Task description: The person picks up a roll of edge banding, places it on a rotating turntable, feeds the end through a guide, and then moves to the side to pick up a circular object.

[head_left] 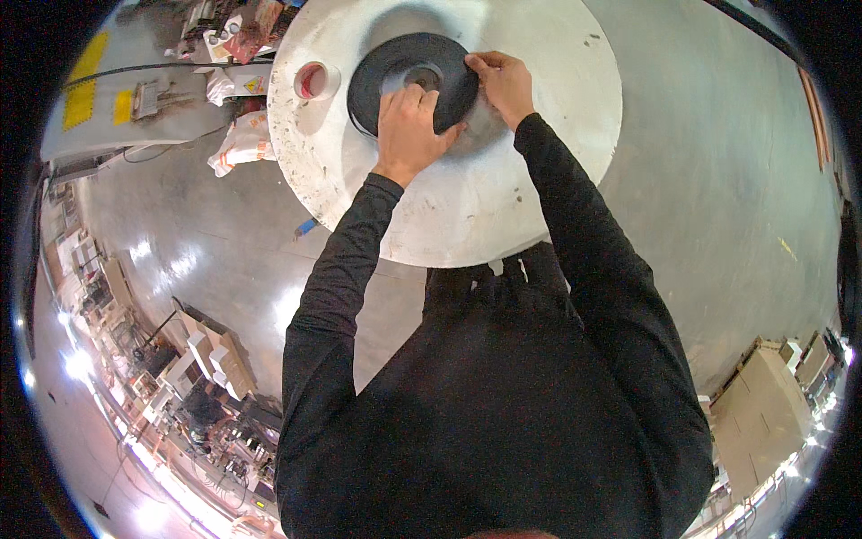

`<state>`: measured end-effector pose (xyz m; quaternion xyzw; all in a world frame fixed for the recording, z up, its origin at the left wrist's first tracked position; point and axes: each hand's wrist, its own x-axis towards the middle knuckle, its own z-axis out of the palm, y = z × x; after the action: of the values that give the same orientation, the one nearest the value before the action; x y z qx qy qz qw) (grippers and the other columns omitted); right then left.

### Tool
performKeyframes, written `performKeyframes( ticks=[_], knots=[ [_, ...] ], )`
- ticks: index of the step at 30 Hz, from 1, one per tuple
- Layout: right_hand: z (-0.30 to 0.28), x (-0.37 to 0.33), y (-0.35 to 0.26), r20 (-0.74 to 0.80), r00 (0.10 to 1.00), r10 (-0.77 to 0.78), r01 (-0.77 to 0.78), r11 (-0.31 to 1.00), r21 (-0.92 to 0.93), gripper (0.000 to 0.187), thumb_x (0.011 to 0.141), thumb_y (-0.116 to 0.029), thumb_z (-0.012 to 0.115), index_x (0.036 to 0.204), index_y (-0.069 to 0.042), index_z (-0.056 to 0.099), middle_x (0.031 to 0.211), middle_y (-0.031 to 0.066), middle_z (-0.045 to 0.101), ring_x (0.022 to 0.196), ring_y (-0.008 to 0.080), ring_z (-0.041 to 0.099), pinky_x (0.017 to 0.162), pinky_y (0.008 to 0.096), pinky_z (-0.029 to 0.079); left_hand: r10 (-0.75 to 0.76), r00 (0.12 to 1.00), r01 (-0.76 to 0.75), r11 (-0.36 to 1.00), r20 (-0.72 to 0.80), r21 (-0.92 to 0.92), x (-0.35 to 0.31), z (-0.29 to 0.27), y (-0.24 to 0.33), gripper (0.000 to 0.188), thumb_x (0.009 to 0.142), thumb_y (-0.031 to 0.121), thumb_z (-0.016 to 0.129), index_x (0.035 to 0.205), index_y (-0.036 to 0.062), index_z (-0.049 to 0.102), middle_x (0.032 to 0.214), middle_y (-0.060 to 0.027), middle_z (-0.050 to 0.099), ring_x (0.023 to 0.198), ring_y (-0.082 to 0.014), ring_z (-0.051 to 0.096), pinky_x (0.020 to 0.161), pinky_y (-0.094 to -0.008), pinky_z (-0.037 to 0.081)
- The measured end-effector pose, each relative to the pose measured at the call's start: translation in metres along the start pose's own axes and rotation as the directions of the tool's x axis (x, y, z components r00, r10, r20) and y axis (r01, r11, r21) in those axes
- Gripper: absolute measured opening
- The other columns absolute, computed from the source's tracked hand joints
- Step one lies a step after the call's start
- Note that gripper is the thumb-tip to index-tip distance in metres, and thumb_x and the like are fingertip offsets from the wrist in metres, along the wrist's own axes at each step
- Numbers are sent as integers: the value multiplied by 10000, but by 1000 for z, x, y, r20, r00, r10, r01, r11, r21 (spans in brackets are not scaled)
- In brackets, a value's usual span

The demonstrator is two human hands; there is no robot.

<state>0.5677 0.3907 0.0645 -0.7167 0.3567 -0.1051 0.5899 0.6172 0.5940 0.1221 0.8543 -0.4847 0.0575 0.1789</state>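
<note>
A flat black roll [375,72], like a wound strip with a grey hub, lies on a round off-white tabletop [575,108]. My left hand [411,133] lies over its near side. The fingertips bend in at the hub and the thumb reaches toward the outer edge, gripping across the ring. At the right rim, my right hand [506,86] is closed, with thumb and forefinger pinching the roll's outer edge. Whether a loose end sits between those fingers is too small to tell. Left of the black roll is a small tape roll [316,81], whitish with a red inside.
White plastic bags [244,144] hang or lie just beyond the table's left edge. A blue object [306,227] shows by the lower left rim. Cardboard boxes [215,355] stand on the floor at lower left, with a large carton [759,418] at lower right.
</note>
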Motion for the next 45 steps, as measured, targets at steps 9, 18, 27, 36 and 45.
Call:
performKeyframes(
  ticks=[9, 18, 27, 36, 45],
  knots=[
    [-48, -159, 31, -104, 992, 65, -67, 998, -10, 366, 1013, -325, 817, 1212, -18, 833, 1013, 139, 846, 866, 150, 791, 779, 305, 594, -126, 984, 136, 988, 127, -74, -127, -4, 98, 683, 852, 548, 849, 1293, 51, 693, 1137, -127, 622, 1120, -346, 600, 1069, -512, 390],
    [-40, -231, 96, -63, 947, -314, 250, 849, -465, 208, 933, -262, 835, 1093, -137, 878, 1054, 144, 792, 869, 363, 727, 839, 481, 575, -123, 949, 122, 992, 290, 24, -215, 12, 92, 694, 844, 522, 866, 1381, 112, 707, 1327, -79, 666, 1296, -313, 585, 1210, -529, 291],
    [-45, -235, 100, 88, 987, -138, 162, 890, -426, 257, 969, -416, 776, 1022, -190, 887, 930, 82, 829, 827, 352, 732, 803, 473, 569, -809, 588, 768, 560, -3, -309, -142, 67, 122, 426, 952, 444, 810, 1163, 74, 803, 1067, -83, 818, 1037, -332, 747, 1036, -509, 434],
    [-47, -209, 93, 142, 989, -36, 99, 880, -465, 299, 961, -460, 758, 1012, -193, 883, 941, 65, 840, 870, 311, 795, 817, 453, 586, -487, 838, 524, 844, 248, -114, -201, 30, 88, 194, 913, 374, 823, 977, 208, 899, 971, -33, 816, 1046, -241, 652, 1056, -485, 283],
    [-42, -187, 108, 244, 965, -92, 205, 848, -489, 357, 962, -515, 754, 1033, -189, 879, 955, 90, 837, 887, 333, 801, 828, 467, 611, -674, 734, 664, 689, 79, -292, -158, 45, 96, 381, 910, 389, 851, 1135, 82, 830, 1001, -95, 823, 1003, -329, 750, 960, -500, 500]
  ],
)
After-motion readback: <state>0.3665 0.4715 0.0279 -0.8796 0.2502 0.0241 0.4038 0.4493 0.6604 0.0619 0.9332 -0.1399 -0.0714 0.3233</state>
